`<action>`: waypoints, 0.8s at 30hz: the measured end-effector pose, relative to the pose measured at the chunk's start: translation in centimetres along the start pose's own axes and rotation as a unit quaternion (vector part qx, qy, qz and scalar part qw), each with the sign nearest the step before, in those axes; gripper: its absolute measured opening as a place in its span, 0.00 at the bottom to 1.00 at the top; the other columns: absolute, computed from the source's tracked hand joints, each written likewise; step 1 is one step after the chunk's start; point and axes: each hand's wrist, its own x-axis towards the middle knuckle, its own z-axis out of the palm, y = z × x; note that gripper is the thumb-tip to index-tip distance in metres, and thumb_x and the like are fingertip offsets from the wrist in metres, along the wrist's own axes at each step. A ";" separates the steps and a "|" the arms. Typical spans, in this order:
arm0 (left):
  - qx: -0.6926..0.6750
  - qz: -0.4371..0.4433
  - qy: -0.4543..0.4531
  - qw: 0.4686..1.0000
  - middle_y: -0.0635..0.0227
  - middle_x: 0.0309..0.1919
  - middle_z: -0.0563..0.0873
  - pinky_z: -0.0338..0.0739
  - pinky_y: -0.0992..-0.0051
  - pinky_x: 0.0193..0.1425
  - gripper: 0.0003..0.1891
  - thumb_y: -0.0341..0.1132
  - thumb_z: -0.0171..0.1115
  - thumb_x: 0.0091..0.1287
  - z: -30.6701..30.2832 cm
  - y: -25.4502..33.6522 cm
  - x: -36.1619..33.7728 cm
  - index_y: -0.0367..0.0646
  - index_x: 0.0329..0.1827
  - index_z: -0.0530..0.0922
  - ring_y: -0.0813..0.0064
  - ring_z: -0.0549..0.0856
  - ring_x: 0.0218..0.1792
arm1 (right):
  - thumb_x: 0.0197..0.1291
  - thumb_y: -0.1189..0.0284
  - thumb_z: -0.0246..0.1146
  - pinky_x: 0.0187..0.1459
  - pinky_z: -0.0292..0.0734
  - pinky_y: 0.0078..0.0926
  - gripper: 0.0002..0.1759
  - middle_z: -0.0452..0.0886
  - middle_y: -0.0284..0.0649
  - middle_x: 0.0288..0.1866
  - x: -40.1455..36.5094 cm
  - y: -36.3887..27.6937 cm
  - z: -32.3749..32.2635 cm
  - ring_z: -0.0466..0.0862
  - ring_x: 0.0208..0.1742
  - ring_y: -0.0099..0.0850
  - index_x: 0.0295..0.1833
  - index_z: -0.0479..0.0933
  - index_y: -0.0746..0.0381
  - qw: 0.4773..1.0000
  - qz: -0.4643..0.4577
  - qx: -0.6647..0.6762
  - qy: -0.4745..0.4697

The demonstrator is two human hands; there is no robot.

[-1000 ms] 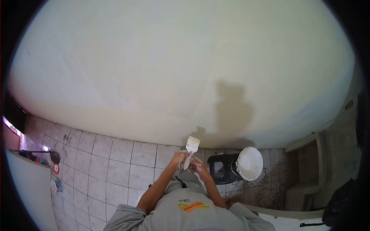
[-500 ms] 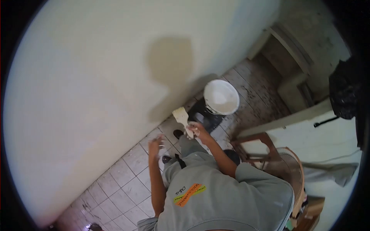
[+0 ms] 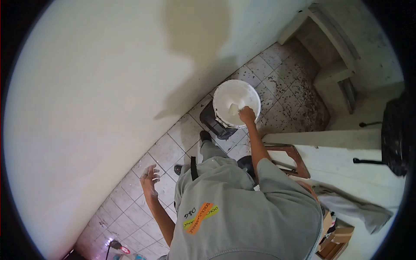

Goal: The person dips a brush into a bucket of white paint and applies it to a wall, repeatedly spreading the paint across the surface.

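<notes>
My right hand [image 3: 247,115] is closed around the handle of a paintbrush [image 3: 233,109]. The brush head is inside a white bucket [image 3: 234,85], over its pale contents; whether the bristles touch paint I cannot make out. The bucket rests on a black plastic object [image 3: 209,117] beside the wall. Away to the left, my left hand [image 3: 150,177] hangs over the floor tiles with its fingers apart and nothing in it. White smears mark its fingers and wrist.
A pale wall [image 3: 108,86] runs along the left. Dark flakes [image 3: 299,97] litter the tiled floor near a built-in ledge [image 3: 333,71]. A brown wooden frame [image 3: 297,160] leans at right, near a grey cloth [image 3: 355,208] and a black bag [image 3: 394,134].
My right hand has carried the paintbrush from in front of my legs up and right into the bucket. My left hand has moved left and down. The camera view has shifted.
</notes>
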 end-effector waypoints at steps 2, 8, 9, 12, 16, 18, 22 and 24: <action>0.021 -0.001 0.007 1.000 0.71 0.31 0.82 0.69 0.80 0.31 0.16 0.45 0.58 0.67 2.0 1.5 0.1 0.43 0.46 0.82 0.81 0.76 0.27 | 0.53 0.64 0.61 0.49 0.78 0.41 0.16 0.82 0.50 0.46 3.2 0.2 1.2 0.82 0.51 0.46 0.45 0.79 0.62 0.999 -0.014 -0.025 -0.033; 0.046 -0.013 0.028 0.998 0.70 0.31 0.82 0.70 0.80 0.32 0.16 0.44 0.57 0.67 7.6 3.3 -1.1 0.41 0.47 0.82 0.81 0.76 0.28 | 0.51 0.67 0.60 0.48 0.79 0.41 0.16 0.83 0.49 0.47 9.4 1.4 6.0 0.83 0.49 0.45 0.45 0.79 0.62 0.990 -0.060 -0.088 -0.093; 0.043 -0.022 0.033 0.998 0.70 0.30 0.82 0.70 0.79 0.32 0.16 0.44 0.57 0.67 8.1 2.9 -1.3 0.41 0.47 0.82 0.81 0.76 0.28 | 0.51 0.67 0.60 0.48 0.79 0.41 0.15 0.83 0.48 0.47 10.2 1.4 6.7 0.83 0.49 0.45 0.45 0.79 0.61 0.987 -0.066 -0.103 -0.100; 0.068 -0.058 0.046 0.995 0.70 0.29 0.82 0.70 0.79 0.32 0.16 0.44 0.57 0.68 8.9 2.1 -2.3 0.41 0.47 0.82 0.81 0.76 0.27 | 0.51 0.68 0.60 0.48 0.79 0.42 0.15 0.83 0.48 0.47 11.2 1.1 8.2 0.83 0.50 0.45 0.44 0.80 0.61 0.985 -0.066 -0.113 -0.110; 0.098 -0.066 0.066 0.991 0.69 0.29 0.82 0.70 0.78 0.31 0.17 0.45 0.57 0.68 9.2 2.6 -2.3 0.40 0.47 0.81 0.80 0.77 0.27 | 0.53 0.67 0.59 0.47 0.80 0.42 0.15 0.82 0.48 0.48 11.7 -0.1 9.1 0.83 0.50 0.45 0.45 0.80 0.61 0.980 -0.064 -0.129 -0.136; 0.111 -0.063 0.094 0.987 0.67 0.29 0.83 0.70 0.78 0.31 0.17 0.45 0.57 0.67 8.8 2.5 -2.1 0.40 0.48 0.81 0.79 0.77 0.27 | 0.53 0.67 0.59 0.47 0.80 0.42 0.15 0.82 0.48 0.49 11.7 -0.6 9.1 0.83 0.50 0.45 0.45 0.80 0.61 0.979 -0.062 -0.127 -0.145; 0.100 -0.071 0.121 0.985 0.67 0.29 0.83 0.71 0.77 0.31 0.17 0.45 0.57 0.67 8.8 2.8 -2.1 0.40 0.48 0.81 0.78 0.76 0.26 | 0.54 0.66 0.59 0.49 0.79 0.43 0.17 0.82 0.49 0.49 12.2 -0.2 9.5 0.82 0.51 0.46 0.48 0.78 0.61 0.981 -0.049 -0.102 -0.155; 0.110 -0.067 0.113 0.985 0.67 0.29 0.83 0.71 0.77 0.31 0.18 0.45 0.57 0.67 9.0 2.8 -1.9 0.39 0.48 0.81 0.78 0.76 0.26 | 0.54 0.65 0.59 0.50 0.78 0.43 0.18 0.82 0.50 0.50 12.3 0.5 9.0 0.82 0.52 0.48 0.49 0.77 0.62 0.983 -0.040 -0.083 -0.157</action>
